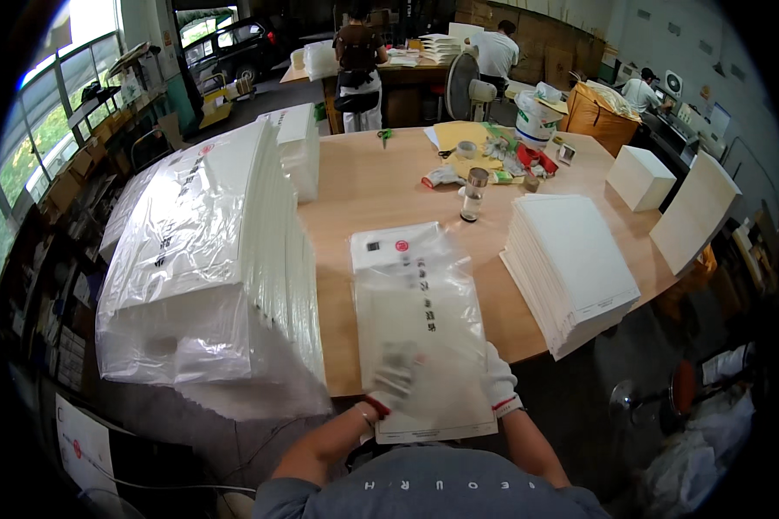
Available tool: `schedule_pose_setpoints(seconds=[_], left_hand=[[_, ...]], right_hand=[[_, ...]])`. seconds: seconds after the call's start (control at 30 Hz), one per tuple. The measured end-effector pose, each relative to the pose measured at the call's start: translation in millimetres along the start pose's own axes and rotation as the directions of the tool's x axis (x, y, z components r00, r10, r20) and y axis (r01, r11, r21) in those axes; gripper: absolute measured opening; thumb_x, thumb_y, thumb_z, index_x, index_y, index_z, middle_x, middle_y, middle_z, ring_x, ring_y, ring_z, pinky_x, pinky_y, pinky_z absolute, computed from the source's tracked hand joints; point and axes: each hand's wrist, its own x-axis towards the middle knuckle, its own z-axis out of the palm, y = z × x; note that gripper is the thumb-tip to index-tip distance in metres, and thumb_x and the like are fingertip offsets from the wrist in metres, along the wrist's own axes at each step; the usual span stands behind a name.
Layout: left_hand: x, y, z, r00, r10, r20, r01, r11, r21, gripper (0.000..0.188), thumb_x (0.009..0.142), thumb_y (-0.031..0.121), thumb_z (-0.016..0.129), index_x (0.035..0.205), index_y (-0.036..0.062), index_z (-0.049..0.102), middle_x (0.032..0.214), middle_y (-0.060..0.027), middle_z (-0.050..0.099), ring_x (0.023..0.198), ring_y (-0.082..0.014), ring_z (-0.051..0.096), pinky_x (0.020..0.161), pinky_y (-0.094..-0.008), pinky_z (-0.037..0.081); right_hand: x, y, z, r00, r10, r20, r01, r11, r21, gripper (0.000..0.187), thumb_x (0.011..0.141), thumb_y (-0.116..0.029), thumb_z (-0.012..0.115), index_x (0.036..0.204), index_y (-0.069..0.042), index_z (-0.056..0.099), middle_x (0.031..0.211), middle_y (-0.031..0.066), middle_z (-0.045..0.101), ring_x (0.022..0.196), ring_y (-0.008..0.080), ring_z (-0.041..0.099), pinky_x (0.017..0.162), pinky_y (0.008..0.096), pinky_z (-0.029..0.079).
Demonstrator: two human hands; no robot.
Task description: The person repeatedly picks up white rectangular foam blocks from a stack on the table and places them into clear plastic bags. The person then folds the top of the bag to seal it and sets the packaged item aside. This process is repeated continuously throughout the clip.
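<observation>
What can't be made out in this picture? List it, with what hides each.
All in the head view:
Left hand: motion blur hides its exact hold on the plastic sleeve.
Right hand: fingertips not clear at the sleeve's edge.
Bagged stack: glare and wrinkled plastic obscure the sheet count.
Person in the brown top: their own body hides what their hands do.
Left shelving: cut off by the dark fisheye rim.

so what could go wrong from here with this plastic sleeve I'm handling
The plastic sleeve juts past the near edge of the table, so it might slip if your left hand and right hand let go. The tall wrapped stack has glossy plastic and could slide if bumped. The clear bottle stands just beyond the sleeve and might tip.
</observation>
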Motion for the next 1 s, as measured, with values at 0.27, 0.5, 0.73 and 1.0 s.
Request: schedule_pose_setpoints(seconds=[0.27, 0.5, 0.73, 1.0], left_hand=[[3.6, -2.0, -13.7, 0.428, -0.555, 0.713, 0.732, -0.25, -0.633, 0.02, 0.093, 0.016, 0.041, 0.105, 0.0034, 0.051, 0.082, -0.0059, 0.056, 0.068, -0.0104, 0.049, 0.062, -0.0259, 0.044], [12.9, 13.6, -46.0, 0.306, -0.639, 0.705, 0.608, -0.439, -0.662, 0.019, 0.094, 0.02, 0.043, 0.09, 0.0033, 0.049, 0.071, 0.0003, 0.048, 0.064, -0.0082, 0.044, 0.058, -0.0239, 0.04], [5.4, 26.8, -70.7, 0.223, -0.628, 0.745, 0.445, -0.615, -0.652, 0.012, 0.09, 0.011, 0.046, 0.082, 0.0015, 0.047, 0.076, -0.0033, 0.047, 0.069, -0.0139, 0.046, 0.063, -0.0302, 0.041], [-1.7, -16.0, -59.1, 0.71, -0.516, 0.48, 0.662, 0.258, -0.703, 0.008, 0.078, 0.005, 0.051, 0.085, 0.0014, 0.049, 0.095, -0.0161, 0.049, 0.077, -0.0331, 0.055, 0.068, -0.0404, 0.046]], right_hand=[[-14.9, 12.8, 8.7, 0.984, 0.148, 0.095, -0.15, 0.988, 0.022, 0.054, 0.088, -0.038, 0.043, 0.131, -0.01, 0.028, 0.094, 0.0245, 0.062, 0.082, 0.0424, 0.06, 0.071, 0.0525, 0.046], [-21.7, 16.1, 11.1, 0.982, 0.09, 0.166, -0.103, 0.992, 0.075, 0.053, 0.088, -0.035, 0.042, 0.135, -0.014, 0.028, 0.1, 0.0246, 0.06, 0.091, 0.0427, 0.057, 0.077, 0.0525, 0.043], [-22.5, 26.0, 21.9, 0.965, 0.181, 0.189, -0.174, 0.983, -0.054, 0.052, 0.086, -0.03, 0.044, 0.133, -0.012, 0.029, 0.095, 0.0237, 0.062, 0.087, 0.0411, 0.059, 0.073, 0.0526, 0.046], [-25.6, 30.3, 9.6, 0.944, 0.079, 0.32, -0.118, 0.987, 0.105, 0.054, 0.089, -0.046, 0.038, 0.131, -0.012, 0.033, 0.111, 0.0226, 0.057, 0.1, 0.0403, 0.056, 0.083, 0.0482, 0.043]])
